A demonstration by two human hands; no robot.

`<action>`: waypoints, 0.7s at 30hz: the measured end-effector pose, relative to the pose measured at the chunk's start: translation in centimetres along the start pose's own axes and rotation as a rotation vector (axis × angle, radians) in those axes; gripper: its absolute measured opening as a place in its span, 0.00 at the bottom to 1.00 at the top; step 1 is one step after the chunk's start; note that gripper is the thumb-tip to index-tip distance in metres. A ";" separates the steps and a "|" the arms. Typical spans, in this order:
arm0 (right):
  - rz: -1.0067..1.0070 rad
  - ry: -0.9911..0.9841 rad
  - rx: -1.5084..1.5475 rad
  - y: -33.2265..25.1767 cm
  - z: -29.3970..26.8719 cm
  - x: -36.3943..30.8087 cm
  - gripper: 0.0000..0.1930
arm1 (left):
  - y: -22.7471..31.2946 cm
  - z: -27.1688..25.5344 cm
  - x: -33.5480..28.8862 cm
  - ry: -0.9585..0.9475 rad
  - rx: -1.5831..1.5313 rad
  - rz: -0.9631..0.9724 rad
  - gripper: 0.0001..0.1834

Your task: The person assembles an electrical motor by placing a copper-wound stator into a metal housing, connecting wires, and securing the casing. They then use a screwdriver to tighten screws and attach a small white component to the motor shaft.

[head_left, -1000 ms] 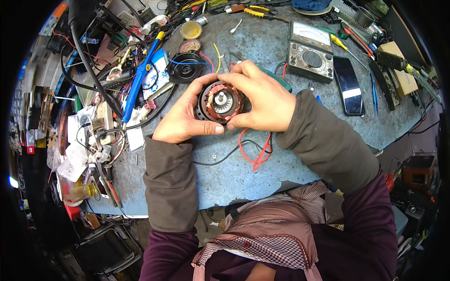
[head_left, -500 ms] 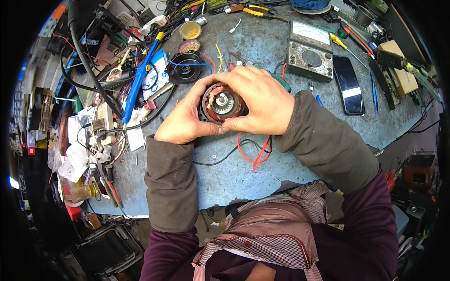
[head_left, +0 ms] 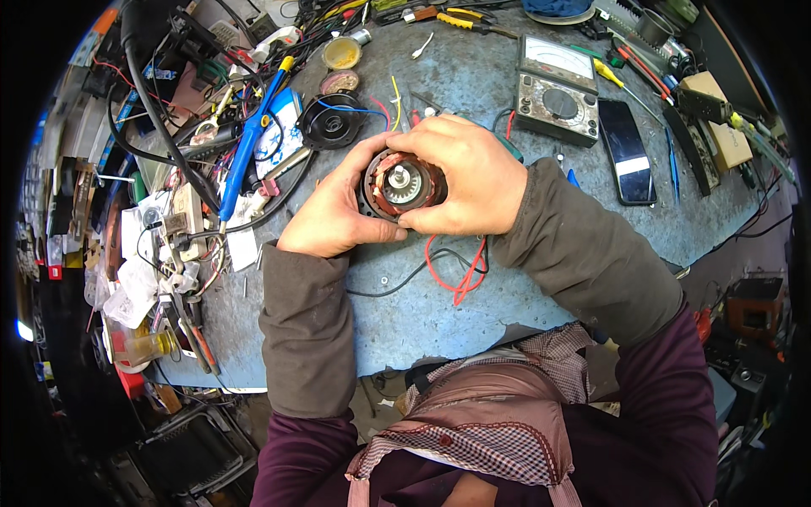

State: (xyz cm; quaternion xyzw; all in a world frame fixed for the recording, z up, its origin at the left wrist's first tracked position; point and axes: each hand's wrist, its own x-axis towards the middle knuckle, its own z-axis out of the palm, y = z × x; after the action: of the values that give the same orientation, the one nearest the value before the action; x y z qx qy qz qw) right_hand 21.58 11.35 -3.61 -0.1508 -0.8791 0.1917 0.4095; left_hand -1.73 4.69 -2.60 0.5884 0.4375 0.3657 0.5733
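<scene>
Between both hands sits a small electric motor point(head_left: 402, 188), round, with a dark rim, copper windings and a pale shaft end facing up. My left hand point(head_left: 338, 207) curls round its left side, and my right hand point(head_left: 469, 173) wraps the right side and top. The two thumbs nearly meet at its near edge. Fingers cover much of the motor's outer wall. Just beyond lies a round black cover point(head_left: 332, 121) with a hole at its centre. Blue, red and yellow wires run between the cover and the hands.
An analog multimeter point(head_left: 557, 101) and a phone point(head_left: 627, 152) lie to the right. Red and black leads point(head_left: 460, 283) loop in front of the hands. A blue soldering iron point(head_left: 245, 160) rests among cluttered tools and cables at the left. Screwdrivers point(head_left: 621, 78) lie at the far right.
Both hands keep their hold on the motor. The right hand has shifted slightly left and its fingers have closed in a little; the motor has barely moved.
</scene>
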 end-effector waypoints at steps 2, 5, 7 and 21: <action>0.007 -0.028 -0.017 -0.2 -0.2 0.1 0.43 | 0.2 0.1 0.0 0.014 0.028 -0.006 0.62; 0.012 -0.072 -0.101 -1.1 -0.4 -0.1 0.47 | 0.0 -0.1 0.0 0.010 0.013 -0.006 0.62; 0.075 -0.117 -0.047 -1.0 -0.4 0.0 0.51 | 0.0 -0.1 -0.1 -0.008 -0.009 -0.005 0.62; 0.060 -0.063 0.035 -0.2 -0.2 0.3 0.41 | -0.4 -0.4 0.1 -0.006 -0.029 -0.022 0.62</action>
State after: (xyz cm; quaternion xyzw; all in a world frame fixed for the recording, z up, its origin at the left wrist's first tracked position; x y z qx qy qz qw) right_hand 21.51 11.32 -3.16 -0.1638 -0.8832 0.2237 0.3784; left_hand -2.08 4.92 -2.96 0.5763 0.4368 0.3638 0.5871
